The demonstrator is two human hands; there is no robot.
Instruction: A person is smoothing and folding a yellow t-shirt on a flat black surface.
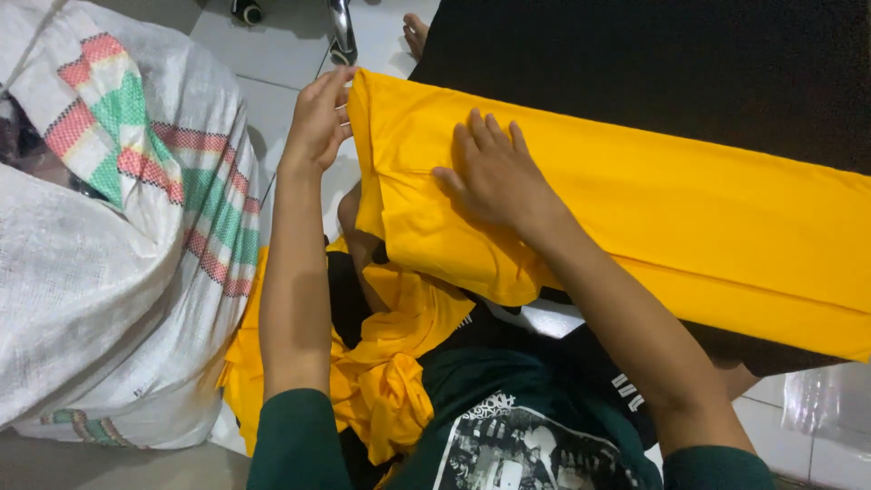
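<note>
Yellow cloth [635,209] runs upper-left to lower-right | left hand [319,118] pinches its end | right hand [497,177] flat

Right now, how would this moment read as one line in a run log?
left hand: pinching edge of yellow cloth | right hand: flat on cloth | cloth: folded on black surface | white woven sack: at left

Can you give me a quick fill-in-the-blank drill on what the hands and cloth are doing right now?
1. The right hand lies flat on the ____ cloth.
2. The left hand grips that cloth at its ____.
3. The cloth is spread over a ____ surface.
4. A white woven ____ with red and green stripes stands beside the left arm.

Missing words: yellow; edge; black; sack
</note>
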